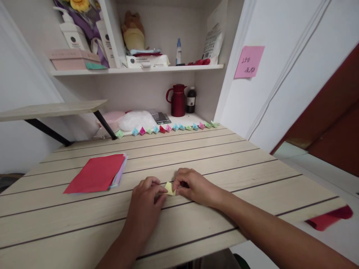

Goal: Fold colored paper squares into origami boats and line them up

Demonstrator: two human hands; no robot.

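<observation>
Nearest to us, the left hand (147, 203) and the right hand (196, 186) meet near the front edge of the pale wooden slatted table (238, 164). Both pinch the small yellow folded paper piece (169, 188) between fingertips, with the paper lying on the tabletop between them.

To the left we see a stack of coloured paper sheets (97, 172), red on top, lying flat. Along the far edge of the table runs a row of small folded paper shapes (168, 128).

Beyond it, in the lower white alcove, a dark red lidded jug (178, 100) stands just beside a dark brown bottle (191, 99); we cannot tell what is inside either. On the shelf above are a white pump bottle (71, 33), a flat pink box (73, 59) and a small blue-capped bottle (178, 50).
</observation>
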